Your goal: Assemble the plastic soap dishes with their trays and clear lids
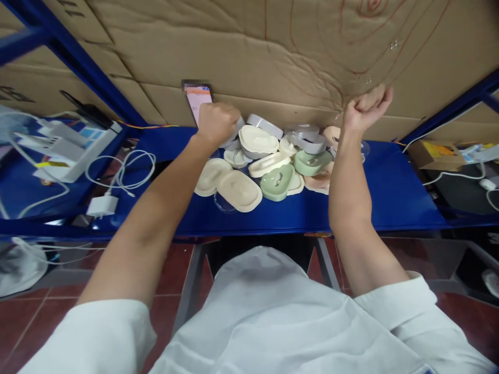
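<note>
My left hand (219,122) is closed with its back toward me, in front of the lower part of a phone (198,101) with a lit screen. Its fingertips are hidden, so I cannot tell what they hold or whether they touch the phone. My right hand (366,108) is a raised fist near the cardboard, and nothing shows in it. Between my arms lies a heap of small oval cases: a cream one (239,191), a green one (277,182), a grey one (265,126) and a peach one (317,183). A clear plastic piece (225,204) sticks out underneath.
The blue tabletop (401,192) ends close to my body. A cardboard sheet (249,62) stands behind it. To the left are a power strip (74,156), a white charger (102,204) and looped cable. A small cardboard box (438,156) sits at the right.
</note>
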Tool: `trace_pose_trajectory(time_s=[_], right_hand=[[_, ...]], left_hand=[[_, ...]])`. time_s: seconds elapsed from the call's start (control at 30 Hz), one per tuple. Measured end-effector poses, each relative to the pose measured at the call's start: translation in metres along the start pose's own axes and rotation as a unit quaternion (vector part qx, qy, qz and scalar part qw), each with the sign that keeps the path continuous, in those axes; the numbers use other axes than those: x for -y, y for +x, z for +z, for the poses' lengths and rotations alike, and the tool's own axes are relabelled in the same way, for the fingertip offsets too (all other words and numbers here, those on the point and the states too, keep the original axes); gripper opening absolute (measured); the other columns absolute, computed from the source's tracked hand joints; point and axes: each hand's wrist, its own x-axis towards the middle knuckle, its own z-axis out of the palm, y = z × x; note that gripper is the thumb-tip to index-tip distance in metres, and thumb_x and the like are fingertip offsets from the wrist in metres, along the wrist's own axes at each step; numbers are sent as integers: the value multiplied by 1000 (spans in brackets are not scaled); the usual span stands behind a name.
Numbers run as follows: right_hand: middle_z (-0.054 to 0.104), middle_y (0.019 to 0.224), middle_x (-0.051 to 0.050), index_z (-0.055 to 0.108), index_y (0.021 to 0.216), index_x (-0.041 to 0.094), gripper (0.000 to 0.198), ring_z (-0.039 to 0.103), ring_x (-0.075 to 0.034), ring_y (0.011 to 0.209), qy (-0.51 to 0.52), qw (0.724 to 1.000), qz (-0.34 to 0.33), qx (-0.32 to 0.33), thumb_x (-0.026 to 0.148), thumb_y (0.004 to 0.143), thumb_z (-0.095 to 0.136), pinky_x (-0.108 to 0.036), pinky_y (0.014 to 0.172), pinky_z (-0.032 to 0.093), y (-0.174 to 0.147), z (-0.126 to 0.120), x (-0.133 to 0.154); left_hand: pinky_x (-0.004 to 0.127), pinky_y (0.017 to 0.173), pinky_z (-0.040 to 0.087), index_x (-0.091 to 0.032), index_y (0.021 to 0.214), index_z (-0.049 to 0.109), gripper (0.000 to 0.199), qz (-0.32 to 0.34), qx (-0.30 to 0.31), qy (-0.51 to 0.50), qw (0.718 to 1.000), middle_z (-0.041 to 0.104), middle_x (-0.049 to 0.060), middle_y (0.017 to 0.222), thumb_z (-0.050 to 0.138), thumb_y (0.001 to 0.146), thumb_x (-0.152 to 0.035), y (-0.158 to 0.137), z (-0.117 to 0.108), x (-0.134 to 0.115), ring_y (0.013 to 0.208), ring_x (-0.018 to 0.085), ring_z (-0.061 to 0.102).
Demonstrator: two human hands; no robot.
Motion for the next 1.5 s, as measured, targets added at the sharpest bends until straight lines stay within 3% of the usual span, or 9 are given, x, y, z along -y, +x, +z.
trace_pose_trajectory(time_s=[0.17,0.27,0.4,0.5,0.63,0.7,0.87,1.13,1.5], right_hand=[[71,106,-13,67,96,29,52,57,-27,123,131,989,-61,7,79,89,71,-49,97,46,-20,63,-8],[71,103,-9,64,93,27,66,62,-20,108,152,970,-70,-177,92,87,59,-39,81,53,-43,38,-27],[70,102,2,63,115,20,75,60,-4,76,117,856,51,-500,87,95,36,-24,62,44,-61,12,-40],[72,99,1,68,115,18,49,64,-8,73,21,809,141,-571,64,99,67,-22,59,48,-45,40,-38],[73,94,-3,73,104,24,24,70,-18,82,-265,651,133,-699,44,108,61,-33,69,58,-11,98,-41],[75,91,-4,73,103,25,19,71,-20,82,-358,618,117,-690,36,108,58,-37,75,58,-2,114,-42],[77,91,-3,73,104,26,12,71,-21,82,-420,624,92,-652,22,102,62,-37,75,55,5,123,-26],[79,108,-7,79,114,24,28,70,-24,99,-453,818,56,-351,48,103,67,-39,89,55,58,161,-19],[80,110,-7,72,127,21,23,73,-22,99,-406,814,5,-416,18,105,66,-39,89,55,66,157,-33]], left_hand=[[35,100,46,-4,93,70,44,-34,-24,-66,997,74,4,109,31,107,-19,-30,-19,-25,115,19,68],[36,98,51,-8,92,72,39,-8,-52,-119,992,73,3,100,35,103,-11,-69,-28,-38,105,17,70],[48,110,51,-16,126,70,28,75,-107,-183,974,68,11,135,53,105,-23,-142,-22,-58,129,28,64],[58,117,43,-24,139,64,37,34,-84,-169,981,55,17,156,67,103,-31,-193,-1,-78,143,37,55],[64,118,41,-23,139,63,46,-19,-74,-156,985,56,21,152,77,96,-31,-227,32,-97,144,43,54],[61,118,43,-22,139,64,47,-37,-85,-159,983,61,20,147,79,94,-28,-229,40,-101,143,42,56],[55,116,46,-23,134,67,41,-48,-110,-169,978,68,16,139,78,95,-24,-226,41,-100,139,38,60],[53,111,52,-26,132,66,37,-42,-210,-182,960,75,11,124,75,96,-20,-237,46,-101,123,31,71],[45,100,51,-26,125,69,30,-59,-253,-152,954,76,9,115,79,96,-24,-238,47,-103,112,27,72]])
